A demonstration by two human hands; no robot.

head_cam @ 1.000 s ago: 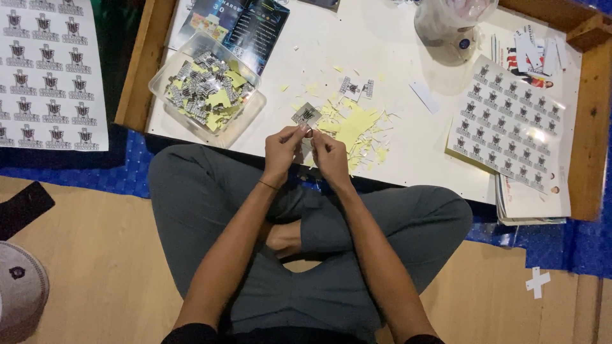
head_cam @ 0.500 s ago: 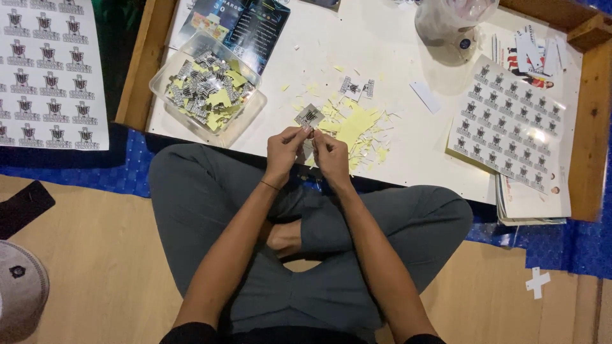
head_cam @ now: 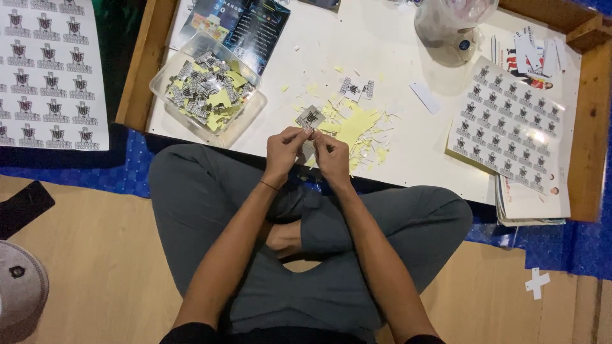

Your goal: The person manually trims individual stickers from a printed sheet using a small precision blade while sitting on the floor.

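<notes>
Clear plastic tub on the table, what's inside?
The clear plastic tub holds a heap of small black-and-white stickers mixed with yellow backing scraps. Whatever lies under the heap is covered.

From my feed: a clear plastic tub (head_cam: 250, 118) of cut stickers and yellow scraps sits on the low white table (head_cam: 395, 159), yellow backing-paper scraps (head_cam: 357, 127) mid-table, a printed sticker sheet (head_cam: 507, 124) at right, another sheet (head_cam: 48, 70) on the floor.
</notes>
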